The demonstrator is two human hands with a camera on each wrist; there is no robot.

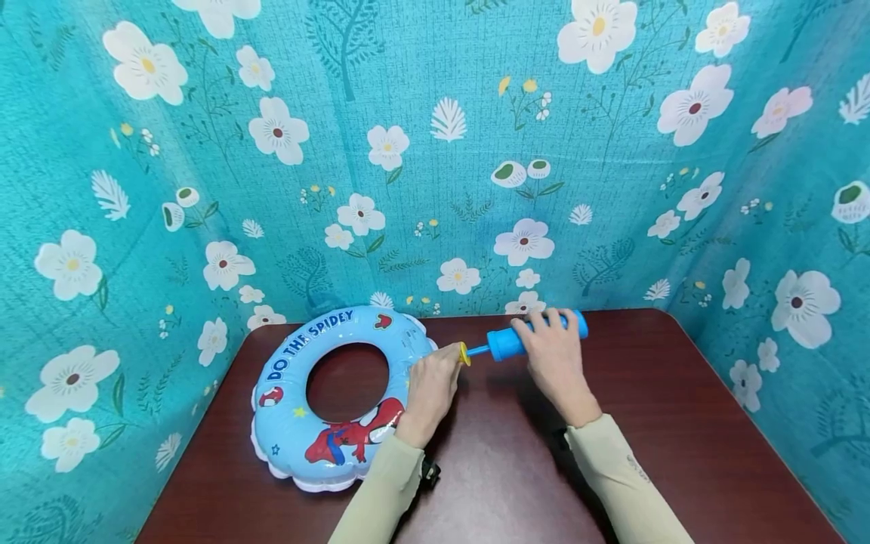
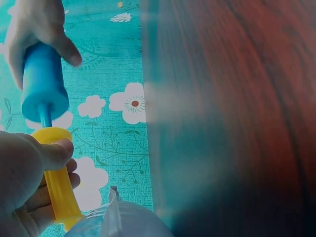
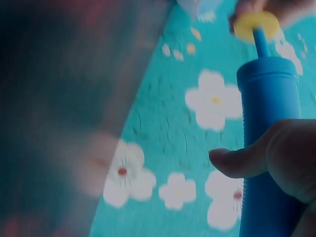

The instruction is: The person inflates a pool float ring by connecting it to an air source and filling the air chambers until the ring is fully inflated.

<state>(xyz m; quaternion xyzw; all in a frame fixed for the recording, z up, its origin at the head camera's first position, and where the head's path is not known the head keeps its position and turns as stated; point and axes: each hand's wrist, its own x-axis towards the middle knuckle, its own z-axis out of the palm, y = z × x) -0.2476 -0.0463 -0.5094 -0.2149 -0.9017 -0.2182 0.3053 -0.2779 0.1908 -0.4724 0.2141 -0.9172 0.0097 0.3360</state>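
Observation:
A light-blue inflatable swim ring with a printed red figure lies on the left of the table. Beside its right edge my left hand grips the yellow flanged tube of a hand pump. In the left wrist view the tube's lower end meets the clear edge of the ring. A thin blue rod joins the yellow tube to the pump's blue cylinder. Around that cylinder my right hand is wrapped, its thumb along the side in the right wrist view.
The dark red-brown table carries the ring. A teal floral curtain hangs behind and on both sides, close to the table's back edge. Dark wrist straps show at both sleeves.

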